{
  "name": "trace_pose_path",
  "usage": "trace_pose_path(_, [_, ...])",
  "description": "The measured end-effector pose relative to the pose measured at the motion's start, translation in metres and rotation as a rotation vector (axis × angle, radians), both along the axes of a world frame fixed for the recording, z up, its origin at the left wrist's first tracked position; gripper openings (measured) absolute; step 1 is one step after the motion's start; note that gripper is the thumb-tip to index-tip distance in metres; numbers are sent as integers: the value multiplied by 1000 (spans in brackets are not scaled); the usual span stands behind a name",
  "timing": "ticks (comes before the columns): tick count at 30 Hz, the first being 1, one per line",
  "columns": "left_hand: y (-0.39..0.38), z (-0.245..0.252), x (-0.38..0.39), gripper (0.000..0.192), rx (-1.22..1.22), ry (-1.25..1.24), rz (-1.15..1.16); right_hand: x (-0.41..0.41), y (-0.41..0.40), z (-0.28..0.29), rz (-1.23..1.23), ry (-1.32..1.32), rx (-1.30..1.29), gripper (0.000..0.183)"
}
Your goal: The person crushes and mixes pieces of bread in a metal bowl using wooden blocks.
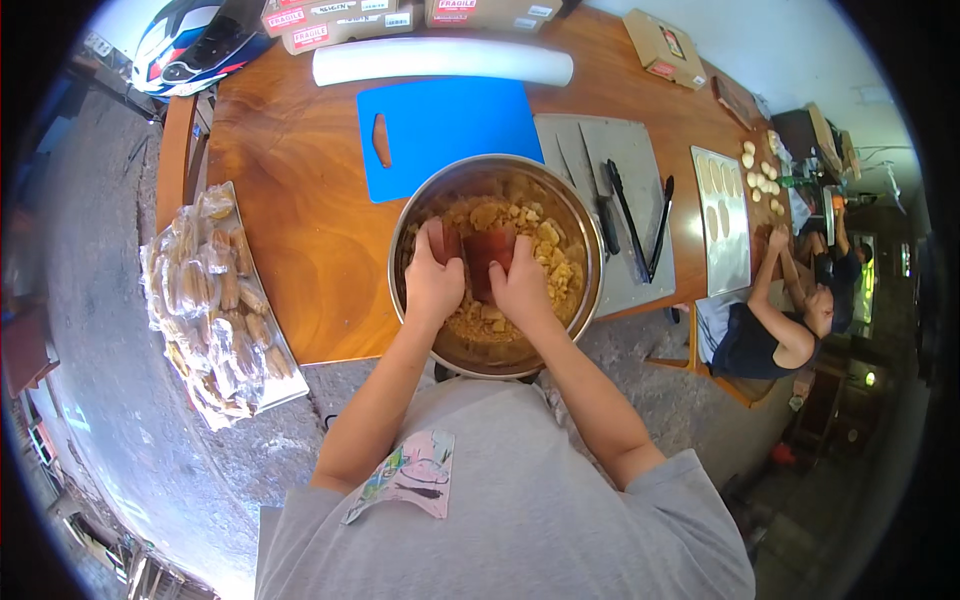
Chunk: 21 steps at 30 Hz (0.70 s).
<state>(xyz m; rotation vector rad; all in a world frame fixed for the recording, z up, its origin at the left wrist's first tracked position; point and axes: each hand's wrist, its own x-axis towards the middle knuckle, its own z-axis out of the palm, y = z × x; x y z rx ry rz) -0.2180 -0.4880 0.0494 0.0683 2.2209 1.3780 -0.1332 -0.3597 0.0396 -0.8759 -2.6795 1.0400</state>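
A large stainless steel bowl point(592, 300) stands right before me at the table's front edge. Crumbly golden-brown chunks and finer crumbs point(559, 262) lie inside it. Both my hands are low within the bowl. My left hand point(433, 281) grips a dark reddish-brown piece point(448, 241), thumb on its near side. My right hand point(523, 283) is closed around a larger, smooth reddish-brown slab point(486, 251) next to it. A narrow gap shows between the two pieces; whether they join lower down I cannot tell. Fingers on the far sides are partly hidden.
Behind the bowl lies a blue cutting board point(457, 127). A grey board point(637, 142) holds knives point(600, 187) and black-handled tongs point(637, 225). Plastic-wrapped food point(217, 292) fills a tray at left. Rightward are a tray of flat ovals point(724, 217), dough balls point(761, 180) and a seated person point(772, 330).
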Motion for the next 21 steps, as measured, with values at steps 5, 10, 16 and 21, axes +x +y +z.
trace_pose_path(5, [-3,7,-4,67,-34,-35,-8,-1,8,86,17,-15,-7,36])
trace_pose_path(10, [2,-5,-1,66,24,47,-20,15,-7,25,45,-42,139,39])
trace_pose_path(16, [-3,-4,-6,68,7,-17,-2,0,13,31,63,3,77,34])
trace_pose_path(21, [-11,28,0,70,146,-28,-35,6,15,70,-29,103,53,34])
